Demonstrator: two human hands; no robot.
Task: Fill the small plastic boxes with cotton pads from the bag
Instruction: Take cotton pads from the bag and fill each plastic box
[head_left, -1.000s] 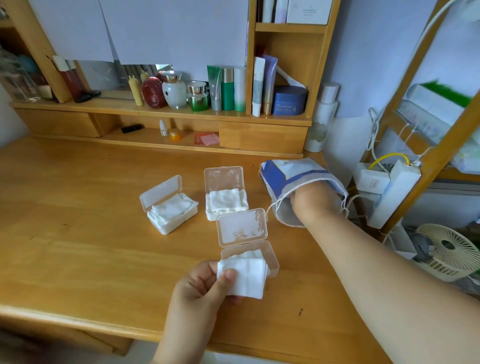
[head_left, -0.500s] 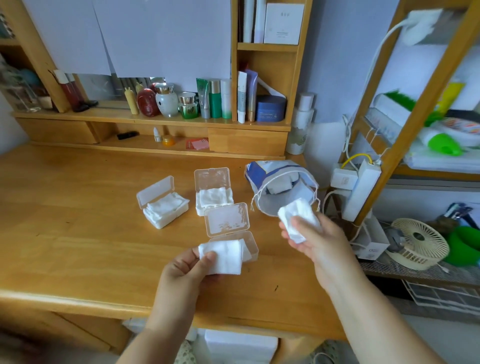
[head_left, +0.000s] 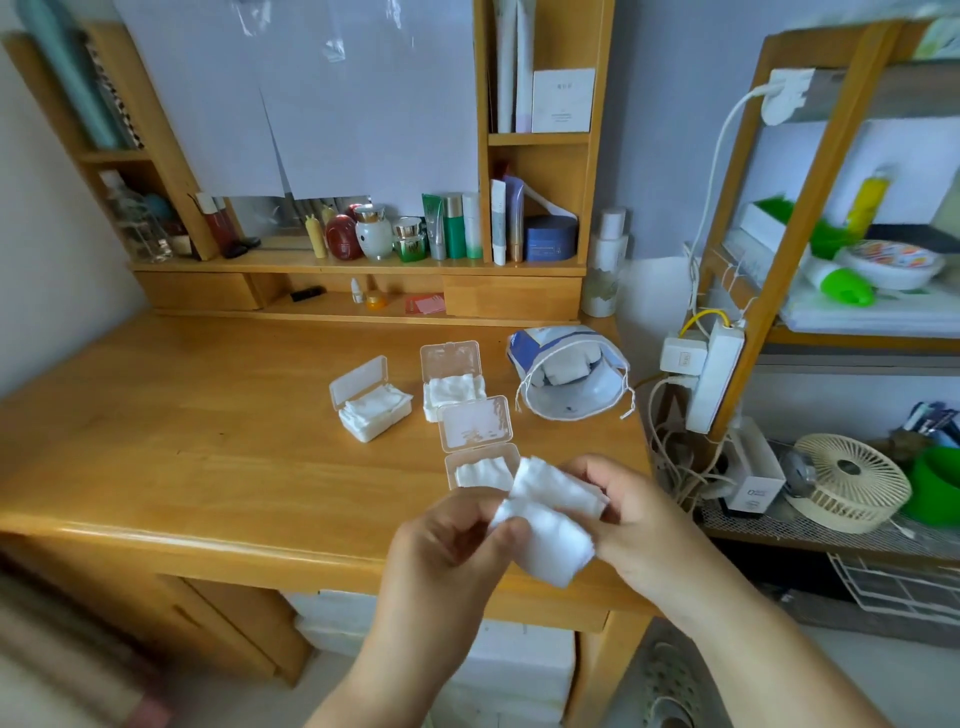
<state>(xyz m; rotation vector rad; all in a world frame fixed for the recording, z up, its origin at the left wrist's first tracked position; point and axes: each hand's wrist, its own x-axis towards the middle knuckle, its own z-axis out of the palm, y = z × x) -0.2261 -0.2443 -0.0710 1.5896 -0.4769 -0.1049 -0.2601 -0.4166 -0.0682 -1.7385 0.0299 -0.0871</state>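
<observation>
Three small clear plastic boxes stand open on the wooden desk (head_left: 208, 441): a left box (head_left: 370, 410) and a middle box (head_left: 452, 387), both heaped with white pads, and a near box (head_left: 480, 462) holding some pads. The blue-and-white drawstring bag (head_left: 569, 379) lies open to their right, with pads visible inside. Just in front of the near box, my left hand (head_left: 447, 551) and my right hand (head_left: 644, 525) meet, each pinching a stack of white cotton pads (head_left: 550, 519); the two stacks touch.
Cosmetic bottles and jars (head_left: 415, 234) line the shelf at the back of the desk. To the right stand a wooden rack (head_left: 769, 270) with a power strip (head_left: 714, 379) and cables, a small fan (head_left: 852, 483) and a green tub. The desk's front edge runs under my hands.
My right hand came out of the bag with pads and moved left and toward me. My left hand drew back from the near box, and both stacks now meet.
</observation>
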